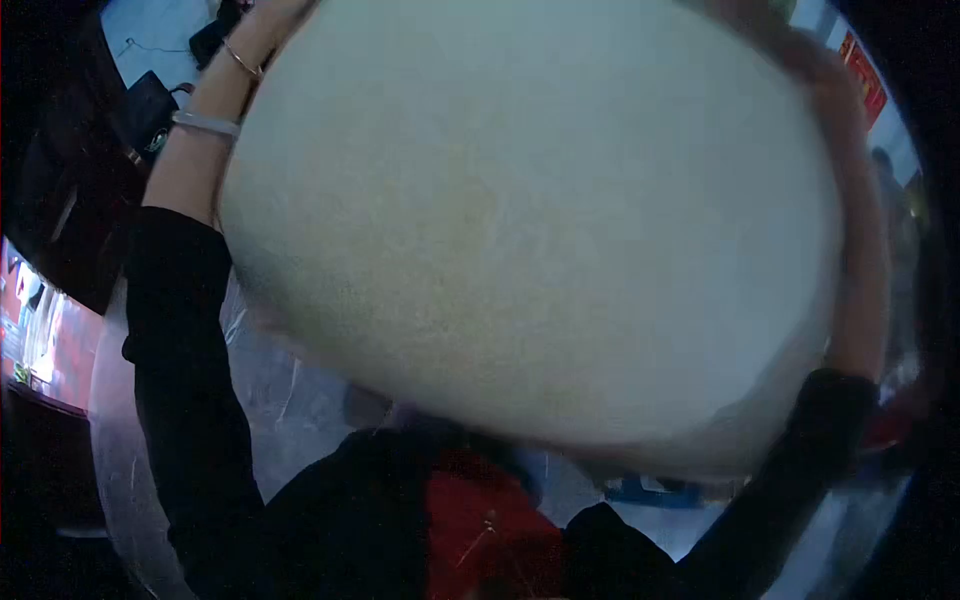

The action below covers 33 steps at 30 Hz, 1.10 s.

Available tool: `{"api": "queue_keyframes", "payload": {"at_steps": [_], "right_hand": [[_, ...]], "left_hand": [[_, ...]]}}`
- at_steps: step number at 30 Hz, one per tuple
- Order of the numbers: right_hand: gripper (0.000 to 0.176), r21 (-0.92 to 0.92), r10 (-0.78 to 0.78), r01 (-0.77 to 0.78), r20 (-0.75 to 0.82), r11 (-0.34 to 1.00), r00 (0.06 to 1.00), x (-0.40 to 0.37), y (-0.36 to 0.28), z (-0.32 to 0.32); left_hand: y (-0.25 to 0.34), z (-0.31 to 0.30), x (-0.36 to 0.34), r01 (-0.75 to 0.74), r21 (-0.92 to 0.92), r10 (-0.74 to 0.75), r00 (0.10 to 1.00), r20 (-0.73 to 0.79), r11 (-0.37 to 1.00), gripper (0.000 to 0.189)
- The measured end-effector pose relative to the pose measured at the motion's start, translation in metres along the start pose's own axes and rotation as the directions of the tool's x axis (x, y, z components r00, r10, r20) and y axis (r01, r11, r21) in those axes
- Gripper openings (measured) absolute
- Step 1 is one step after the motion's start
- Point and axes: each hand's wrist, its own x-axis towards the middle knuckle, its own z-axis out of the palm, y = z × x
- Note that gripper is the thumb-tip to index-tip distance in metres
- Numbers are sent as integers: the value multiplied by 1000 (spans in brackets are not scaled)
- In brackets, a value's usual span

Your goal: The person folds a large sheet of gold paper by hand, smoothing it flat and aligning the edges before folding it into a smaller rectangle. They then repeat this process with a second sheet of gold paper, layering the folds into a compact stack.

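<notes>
Dim room behind, with dark bags (150, 105) at the upper left of the frame and a red poster (866, 75) at the upper right. A big pale round disc (530, 220) fills nearly the whole view, blurred at its edges. The left hand (268, 14) meets its rim at the top left, bracelets (240, 60) on the wrist. The right hand (835, 95) lies along the upper right rim. Both are smeared or cut off, so I cannot tell how far the fingers close. Clear plastic sheet (270, 390) shows at the lower left.

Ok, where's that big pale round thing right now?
Head view: the big pale round thing fills the centre of the frame, between the left arm with its bracelets and the blurred right arm.
</notes>
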Motion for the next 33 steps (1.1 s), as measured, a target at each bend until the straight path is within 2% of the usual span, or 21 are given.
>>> {"api": "queue_keyframes", "payload": {"at_steps": [2, 4, 5, 6, 7, 8, 10, 12, 13, 14, 15, 16, 17, 20, 22, 24, 27, 28, 30, 33], "right_hand": [[32, 48, 13, -18, 93, 999, 996, -16, 17, 67], [31, -183, -186, 206, 119, 961, 975, -34, 25, 121], [31, -170, -182, 201, 125, 965, 975, -44, 28, 147], [31, -149, -59, 87, 179, 985, 982, -53, 27, 171], [31, -133, 44, -14, 224, 991, 974, -60, 20, 183], [31, -126, 147, -116, 265, 985, 953, -69, 20, 196], [30, -140, 144, -106, 305, 984, 941, -79, 33, 217], [30, -151, 146, -99, 343, 984, 928, -90, 47, 243], [29, -175, 130, -81, 294, 981, 947, -100, 54, 255], [28, -216, 99, -41, 266, 976, 959, -62, 19, 296], [28, -212, 103, -42, 286, 976, 953, -62, 16, 326], [27, -168, 71, -25, 274, 986, 959, -69, 33, 339], [27, -146, 37, 2, 263, 989, 964, -56, 3, 354], [28, -183, 25, 29, 289, 983, 957, -62, 8, 361], [28, -180, 68, -10, 317, 984, 946, -59, 31, 352], [27, -178, 112, -51, 351, 983, 930, -37, 25, 358], [26, -225, 156, -59, 442, 973, 884, 2, 4, 374], [26, -218, 154, -66, 417, 974, 896, -47, 7, 369], [25, -216, 138, -52, 405, 975, 904, -49, 8, 378], [25, -223, 84, -4, 351, 975, 933, -48, 16, 382]], "left_hand": [[-44, 7, 9, 76, 25, -77, 996, 35, 997, 37], [-87, 20, 11, 149, 54, -153, 986, 66, 987, 39], [-104, 26, 11, 228, 98, -237, 968, 84, 969, 39], [-120, 31, 10, 307, 143, -322, 942, 98, 941, 40], [-131, 43, 0, 296, -142, -283, 953, 108, 944, 41], [-137, 56, -4, 282, -54, -277, 957, 81, 958, 40], [-164, 66, 2, 320, 207, -343, 936, 81, 924, 40], [-184, 81, 2, 358, 233, -381, 922, 65, 904, 41], [-190, 88, 0, 386, 247, -410, 911, 52, 889, 42], [-234, 39, 21, 420, 150, -433, 898, 70, 895, 51], [-265, 31, 26, 438, 150, -452, 889, 77, 886, 51], [-275, 44, 26, 446, 181, -464, 883, 68, 876, 52], [-298, 11, 26, 450, 189, -469, 880, 68, 872, 53], [-349, 13, 26, 512, 233, -550, 823, 142, 827, 49], [-329, 42, 40, 482, 256, -523, 842, 130, 838, 50], [-336, 38, 54, 451, 255, -492, 861, 125, 855, 51], [-354, 15, 74, 522, 223, -549, 833, 75, 823, 50], [-354, 31, 41, 499, 255, -525, 850, 39, 828, 49], [-357, 30, 42, 490, 269, -508, 861, -1, 829, 48], [-318, 40, 32, 496, 210, -500, 865, -38, 842, 54]]}}
